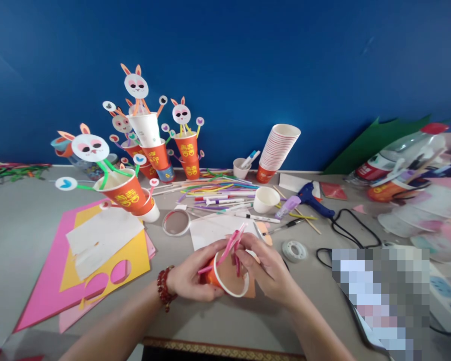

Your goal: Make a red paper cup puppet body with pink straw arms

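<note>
My left hand (190,275) wraps round a red-orange paper cup (211,277), which is tipped so that its white rim faces me and to the right. Pink pipe cleaners (230,246) stand up from the cup's far rim, and some reach down inside it. At that rim, the thumb and fingers of my right hand (267,268) are closed on the pink pipe cleaners. The pinch itself is partly hidden. Below the cup's right side a bit of orange paper shows. A white paper sheet (201,234) lies just beyond my hands.
Paper-cup rabbits (122,193) stand at the back left, above pink and yellow card (69,276). Pipe cleaners (210,186) and markers are spread behind. Further right are stacked cups (278,150), a blue glue gun (315,200), tape (294,250), black cable and a blurred-out phone (368,326).
</note>
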`<state>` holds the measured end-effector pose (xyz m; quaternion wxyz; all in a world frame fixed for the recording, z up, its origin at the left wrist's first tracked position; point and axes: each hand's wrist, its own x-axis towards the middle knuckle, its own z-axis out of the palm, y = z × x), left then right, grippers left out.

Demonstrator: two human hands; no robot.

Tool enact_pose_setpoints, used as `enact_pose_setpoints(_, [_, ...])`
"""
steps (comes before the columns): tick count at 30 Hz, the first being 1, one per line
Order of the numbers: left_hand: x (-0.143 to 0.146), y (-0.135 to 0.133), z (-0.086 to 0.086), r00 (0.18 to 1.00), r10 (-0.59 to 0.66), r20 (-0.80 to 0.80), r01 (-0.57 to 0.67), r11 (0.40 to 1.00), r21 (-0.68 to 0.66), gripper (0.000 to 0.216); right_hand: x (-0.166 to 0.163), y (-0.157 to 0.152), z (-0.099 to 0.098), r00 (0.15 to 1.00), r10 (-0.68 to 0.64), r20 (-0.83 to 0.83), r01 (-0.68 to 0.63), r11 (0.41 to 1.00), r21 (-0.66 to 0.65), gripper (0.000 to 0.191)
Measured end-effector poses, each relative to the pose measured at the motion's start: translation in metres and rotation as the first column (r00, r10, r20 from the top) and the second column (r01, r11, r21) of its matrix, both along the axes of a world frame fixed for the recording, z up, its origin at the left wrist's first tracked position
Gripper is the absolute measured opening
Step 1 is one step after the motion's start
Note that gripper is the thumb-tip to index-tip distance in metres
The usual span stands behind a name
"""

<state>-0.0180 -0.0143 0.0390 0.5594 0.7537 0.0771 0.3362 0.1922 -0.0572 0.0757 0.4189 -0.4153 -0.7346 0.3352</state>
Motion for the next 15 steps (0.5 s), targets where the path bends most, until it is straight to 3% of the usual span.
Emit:
enact_pose_setpoints(10, [-0.0012,-0.0013,-0.0085,1.000,0.025,-0.001,-0.025,1.000,0.014,0.089,-0.0046,-0.0003,0.0045,0.999,-0.022,-0.034,0.026,0.993,0.119,0.015])
enact_pose_setpoints(15, [-0.0014,0.0001,-0.0084,1.000,0.026,0.004,-0.026,0.999,0.019,0.090,-0.0030,0.0007,0.0057,0.999,-0.010,-0.045,0.014,0.996,0.086,0.013])
